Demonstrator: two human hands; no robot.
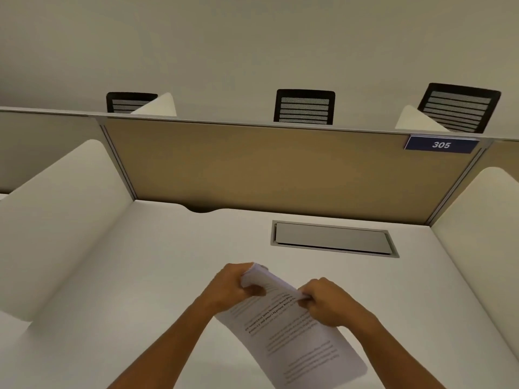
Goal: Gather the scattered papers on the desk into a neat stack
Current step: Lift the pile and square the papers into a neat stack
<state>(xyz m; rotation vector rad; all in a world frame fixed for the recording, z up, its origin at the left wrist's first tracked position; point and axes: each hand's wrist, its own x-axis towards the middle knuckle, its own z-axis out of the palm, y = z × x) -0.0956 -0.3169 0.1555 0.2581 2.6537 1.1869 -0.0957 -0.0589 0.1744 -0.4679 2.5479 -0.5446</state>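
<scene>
A bundle of white printed papers [292,335] is held above the white desk [157,276], tilted, with its lower end hanging toward me. My left hand [230,284] grips the top left corner of the bundle. My right hand [328,301] pinches the top right corner. The sheets curl over between the two hands and their edges lie roughly together. No loose sheet shows anywhere else on the desk.
A grey cable-box lid [334,238] is set into the desk at the back right. A tan partition [266,169] with a blue "305" sign [441,144] closes the back, white side panels [56,220] flank the desk. Black chair backs [304,106] rise behind.
</scene>
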